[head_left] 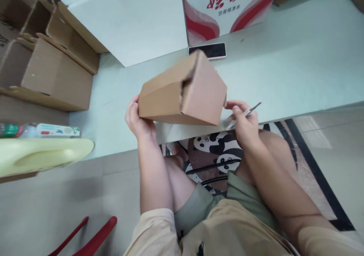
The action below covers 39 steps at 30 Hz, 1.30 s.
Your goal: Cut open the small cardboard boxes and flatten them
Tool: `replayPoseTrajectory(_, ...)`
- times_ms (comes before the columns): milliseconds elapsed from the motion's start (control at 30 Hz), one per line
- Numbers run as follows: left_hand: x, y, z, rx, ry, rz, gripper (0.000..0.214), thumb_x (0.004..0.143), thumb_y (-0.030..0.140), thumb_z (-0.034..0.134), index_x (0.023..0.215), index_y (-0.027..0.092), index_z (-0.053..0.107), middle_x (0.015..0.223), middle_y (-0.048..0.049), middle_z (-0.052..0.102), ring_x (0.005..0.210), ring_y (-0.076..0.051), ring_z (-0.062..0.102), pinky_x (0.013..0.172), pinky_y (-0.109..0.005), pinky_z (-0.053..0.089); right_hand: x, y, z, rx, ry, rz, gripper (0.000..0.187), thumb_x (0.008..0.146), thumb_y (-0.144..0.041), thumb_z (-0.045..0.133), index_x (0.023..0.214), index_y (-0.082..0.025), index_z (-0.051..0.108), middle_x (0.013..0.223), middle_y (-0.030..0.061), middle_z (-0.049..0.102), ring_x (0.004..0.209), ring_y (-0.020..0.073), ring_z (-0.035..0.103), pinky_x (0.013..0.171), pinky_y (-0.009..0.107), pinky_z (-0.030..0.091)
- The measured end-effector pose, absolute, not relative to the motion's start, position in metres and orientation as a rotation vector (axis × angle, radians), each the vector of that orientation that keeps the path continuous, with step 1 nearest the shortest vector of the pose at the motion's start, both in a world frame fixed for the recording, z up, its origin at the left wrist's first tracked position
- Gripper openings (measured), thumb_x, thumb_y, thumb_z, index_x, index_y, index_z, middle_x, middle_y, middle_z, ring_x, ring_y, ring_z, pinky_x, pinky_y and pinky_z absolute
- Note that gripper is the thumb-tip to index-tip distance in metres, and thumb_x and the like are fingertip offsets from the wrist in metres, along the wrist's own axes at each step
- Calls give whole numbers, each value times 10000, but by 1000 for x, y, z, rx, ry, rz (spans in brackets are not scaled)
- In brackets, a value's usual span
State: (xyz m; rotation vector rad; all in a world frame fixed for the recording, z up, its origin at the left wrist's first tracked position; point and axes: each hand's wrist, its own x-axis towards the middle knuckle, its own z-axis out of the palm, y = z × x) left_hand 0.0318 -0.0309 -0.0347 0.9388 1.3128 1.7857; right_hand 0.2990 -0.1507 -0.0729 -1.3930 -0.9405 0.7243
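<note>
Cardboard box [172,99]: held tilted above the table [113,93] near its front edge, between left hand [139,117] and right hand [247,125]. Step in hand, by judgement: steadying the box at an angle, attending to the end nearer the right hand. Probably called for next: firm grip on the left, sharp parts kept clear of the other hand.

Look: plain brown, slightly blurred, no print on the faces shown; end panel folded across but not flush, with a dark gap and rough-looking edge.

Left: clamped around its own end of the box. Right: closed on a slim tool [253,109], dark-tipped, type unclear; close by the box's corner, contact uncertain.

Beyond both hands: phone [217,50] lying flat, red-printed carton [227,25] behind. Well left of the left hand: open cardboard boxes [59,68].
</note>
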Motion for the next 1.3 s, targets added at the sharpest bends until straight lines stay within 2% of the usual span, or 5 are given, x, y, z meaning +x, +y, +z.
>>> replayPoseTrajectory(100, 36, -32, -36, 783, 1282, 1651, 276, 752, 366, 619, 960, 213, 717, 1043, -35, 719, 969, -179, 672, 757, -244, 541, 284, -153, -67, -1221, -1224, 815, 398, 965, -490, 532, 1279, -279, 655, 1332, 72, 684, 1241, 260, 646, 1065, 492, 535)
replayPoseTrajectory(267, 56, -42, -43, 827, 1258, 1199, 428, 797, 605, 609, 974, 227, 701, 1086, -64, 721, 876, -193, 674, 606, -254, 510, 280, -153, -64, -1087, -1471, 684, 590, 975, -476, 521, 1541, -358, 401, 1653, 13, 343, 1559, 269, 275, 1290, 564, 223)
replayPoseTrajectory(500, 74, -48, -45, 1041, 1278, 943, 511, 803, 680, 601, 1006, 219, 689, 1128, -94, 734, 1148, -266, 664, 914, -352, 541, 290, -156, -63, -1077, -1507, 592, 555, 980, -423, 529, 1523, -400, 417, 1671, -8, 305, 1579, 273, 210, 1295, 575, 190)
replayPoseTrajectory(1067, 87, -71, -33, 1147, 1261, 227, 610, 924, 557, 415, 1403, 197, 526, 736, -85, 728, 668, -273, 718, 644, -387, 559, 290, -158, -53, -1075, -1334, 313, 434, 955, -411, 496, 1379, -375, 582, 1527, 15, 469, 1501, 320, 364, 1271, 609, 255)
replayPoseTrajectory(1300, 68, -67, -22, 1999, 1066, 1373, 534, 916, 551, 529, 1364, 265, 580, 1394, -83, 640, 1402, -273, 506, 1180, -489, 395, 277, -152, -44, -856, -1623, 335, 538, 873, -186, 543, 1390, -334, 571, 1490, 30, 512, 1383, 255, 517, 1273, 528, 304)
